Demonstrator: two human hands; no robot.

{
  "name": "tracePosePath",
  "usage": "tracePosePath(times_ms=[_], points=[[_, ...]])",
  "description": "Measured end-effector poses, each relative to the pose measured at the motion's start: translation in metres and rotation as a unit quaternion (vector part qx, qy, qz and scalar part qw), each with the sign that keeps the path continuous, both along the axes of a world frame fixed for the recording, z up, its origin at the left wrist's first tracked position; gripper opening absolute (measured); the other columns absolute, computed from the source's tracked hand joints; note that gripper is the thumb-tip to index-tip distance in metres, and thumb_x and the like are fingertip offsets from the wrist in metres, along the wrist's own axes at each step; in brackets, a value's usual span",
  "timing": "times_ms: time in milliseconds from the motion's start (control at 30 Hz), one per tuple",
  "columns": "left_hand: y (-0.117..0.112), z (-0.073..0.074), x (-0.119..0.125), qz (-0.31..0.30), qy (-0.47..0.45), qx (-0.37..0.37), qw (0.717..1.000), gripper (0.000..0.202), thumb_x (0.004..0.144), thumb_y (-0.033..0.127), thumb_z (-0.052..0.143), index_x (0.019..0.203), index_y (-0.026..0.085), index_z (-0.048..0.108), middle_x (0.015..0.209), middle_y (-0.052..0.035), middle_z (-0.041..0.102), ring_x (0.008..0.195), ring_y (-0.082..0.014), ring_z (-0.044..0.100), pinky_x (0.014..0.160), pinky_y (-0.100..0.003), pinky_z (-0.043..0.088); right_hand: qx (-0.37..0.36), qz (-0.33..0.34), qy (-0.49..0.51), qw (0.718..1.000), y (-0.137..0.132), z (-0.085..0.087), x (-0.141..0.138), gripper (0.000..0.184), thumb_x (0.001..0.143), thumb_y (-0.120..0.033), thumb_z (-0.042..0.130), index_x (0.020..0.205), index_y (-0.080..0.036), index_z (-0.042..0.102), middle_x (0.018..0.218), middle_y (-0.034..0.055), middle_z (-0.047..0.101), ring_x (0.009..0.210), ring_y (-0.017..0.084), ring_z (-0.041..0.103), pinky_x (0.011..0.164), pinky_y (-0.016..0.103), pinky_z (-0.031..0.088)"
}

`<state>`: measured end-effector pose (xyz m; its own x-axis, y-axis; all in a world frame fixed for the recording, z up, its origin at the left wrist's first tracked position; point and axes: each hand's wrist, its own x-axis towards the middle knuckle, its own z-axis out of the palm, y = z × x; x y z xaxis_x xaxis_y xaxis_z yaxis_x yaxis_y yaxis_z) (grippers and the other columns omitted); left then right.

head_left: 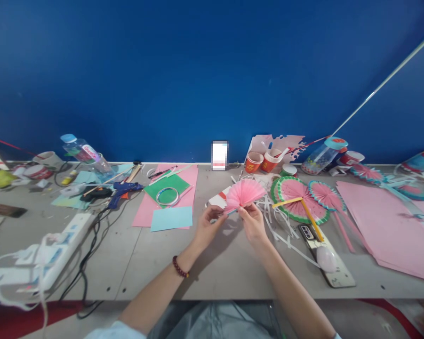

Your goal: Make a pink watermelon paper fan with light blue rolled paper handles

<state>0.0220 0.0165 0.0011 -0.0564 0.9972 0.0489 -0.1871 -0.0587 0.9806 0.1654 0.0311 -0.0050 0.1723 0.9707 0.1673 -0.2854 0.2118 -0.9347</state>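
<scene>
Between my two hands a pleated pink paper fan [245, 192] is spread out above the table. My left hand [212, 225] pinches its lower left edge, where a thin bluish strip shows. With thumb and fingers, my right hand [253, 222] grips the fan at its lower middle. Right of the hands lies a round watermelon-patterned paper fan [289, 190] with a green rim. A folded yellow strip [307, 212] rests across it. Beside it is a smaller pink fan [326, 197] with a blue edge. White paper strips [278, 226] curl close to my right hand.
Left of my hands are a light blue sheet [172, 219], a green sheet [176, 186], a tape roll [167, 196] and a blue glue gun [125, 190]. A power strip [68, 245] with cables lies left. A phone [333, 266], pink sheets [388, 226] and red paper cups [270, 161] are right.
</scene>
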Motion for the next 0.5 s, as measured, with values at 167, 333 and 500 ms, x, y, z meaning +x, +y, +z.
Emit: tracePosePath(times_ms=[167,333,500], points=[[0.0023,-0.0025,-0.0019,0.014,-0.058,-0.018,0.998,0.026,0.059,0.034,0.082,0.071,0.020,0.063,0.070,0.0001,0.063,0.067,-0.0144,0.059,0.069,-0.030,0.048,-0.009,0.000,-0.018,1.000,-0.0014,-0.0024,-0.0040,0.030,0.059,-0.039,0.079,0.076,-0.021,0.064,0.074,0.0023,0.068,0.068,0.017,0.062,0.066,0.032,0.051],[0.0026,-0.0026,-0.0033,0.013,-0.059,-0.023,0.998,0.026,0.058,0.033,0.083,0.070,0.019,0.064,0.069,-0.0001,0.063,0.066,-0.0138,0.059,0.068,-0.029,0.047,0.006,0.038,-0.025,0.999,-0.0016,-0.0004,-0.0057,0.029,0.058,-0.033,0.080,0.080,-0.022,0.065,0.078,0.0027,0.070,0.072,0.017,0.063,0.068,0.031,0.052],[0.0006,-0.0002,-0.0016,-0.012,-0.023,-0.009,1.000,0.022,0.062,0.033,0.080,0.072,0.021,0.064,0.070,0.0000,0.062,0.068,-0.0148,0.058,0.070,-0.031,0.046,-0.005,0.028,-0.049,0.998,0.0001,0.0019,-0.0023,0.026,0.061,-0.035,0.077,0.078,-0.020,0.064,0.075,0.0026,0.068,0.068,0.016,0.061,0.063,0.028,0.050]])
